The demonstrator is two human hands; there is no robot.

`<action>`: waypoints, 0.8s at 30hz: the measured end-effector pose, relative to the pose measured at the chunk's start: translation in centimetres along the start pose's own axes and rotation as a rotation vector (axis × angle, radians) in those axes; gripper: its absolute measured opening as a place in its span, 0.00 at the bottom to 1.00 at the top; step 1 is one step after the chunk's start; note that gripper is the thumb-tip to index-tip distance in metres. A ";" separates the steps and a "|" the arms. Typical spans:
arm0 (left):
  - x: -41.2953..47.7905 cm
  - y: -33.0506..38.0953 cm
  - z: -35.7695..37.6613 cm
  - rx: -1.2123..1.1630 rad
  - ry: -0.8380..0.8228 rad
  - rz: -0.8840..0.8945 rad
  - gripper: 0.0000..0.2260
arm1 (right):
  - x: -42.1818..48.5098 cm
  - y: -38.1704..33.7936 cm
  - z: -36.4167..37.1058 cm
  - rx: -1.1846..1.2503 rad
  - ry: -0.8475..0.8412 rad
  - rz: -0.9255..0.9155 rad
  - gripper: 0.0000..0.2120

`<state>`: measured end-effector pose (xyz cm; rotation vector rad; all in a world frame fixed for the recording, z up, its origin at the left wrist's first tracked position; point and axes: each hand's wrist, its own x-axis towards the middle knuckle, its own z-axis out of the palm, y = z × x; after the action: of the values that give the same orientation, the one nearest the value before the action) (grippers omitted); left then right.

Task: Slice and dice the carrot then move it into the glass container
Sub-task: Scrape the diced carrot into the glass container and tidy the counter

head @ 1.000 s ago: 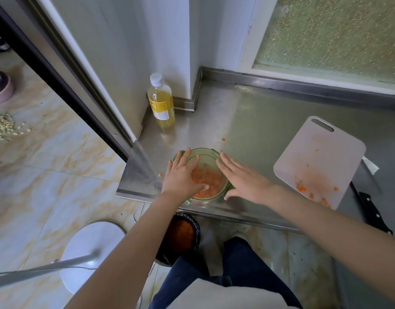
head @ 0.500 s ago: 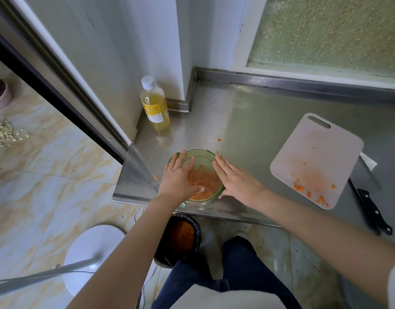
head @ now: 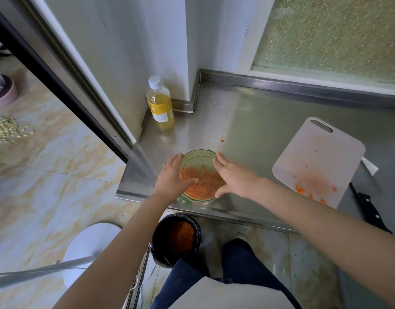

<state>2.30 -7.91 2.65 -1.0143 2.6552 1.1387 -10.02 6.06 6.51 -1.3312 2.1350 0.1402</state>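
Observation:
A round glass container (head: pixel 197 156) holding diced carrot (head: pixel 204 181) sits near the front left corner of the steel counter (head: pixel 247 130). My left hand (head: pixel 173 177) lies against its left side with straight fingers, the thumb reaching over the rim above the carrot. My right hand (head: pixel 235 175) lies against its right side, fingers straight, thumb along the near wall. To the right, a pale cutting board (head: pixel 319 157) carries a few leftover carrot bits (head: pixel 300 189). A black-handled knife (head: pixel 370 210) lies beside the board's right edge.
A bottle of yellow liquid (head: pixel 160 105) stands at the back left corner by the wall. One carrot bit (head: pixel 222 140) lies on the counter behind the container. Below the counter edge, a black-lined bin (head: pixel 176 238) holds orange scraps. A white stool (head: pixel 89 244) stands on the floor at left.
Both hands stay at the sides of the glass container, which has hardly shifted. The view has moved slightly.

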 end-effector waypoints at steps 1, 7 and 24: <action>0.1 0.0 -0.1 -0.027 -0.009 -0.026 0.42 | 0.1 0.0 0.0 -0.004 0.004 0.003 0.50; 0.7 0.0 -0.4 -0.086 0.009 -0.071 0.42 | 0.4 -0.4 0.1 -0.022 0.030 0.015 0.49; -2.3 -3.2 -1.7 0.337 0.003 0.650 0.19 | 0.0 0.1 0.6 -0.056 0.054 -0.004 0.49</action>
<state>6.34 -9.38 2.60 -0.0880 3.1201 0.6915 -9.87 6.34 5.97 -1.3866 2.1880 0.1652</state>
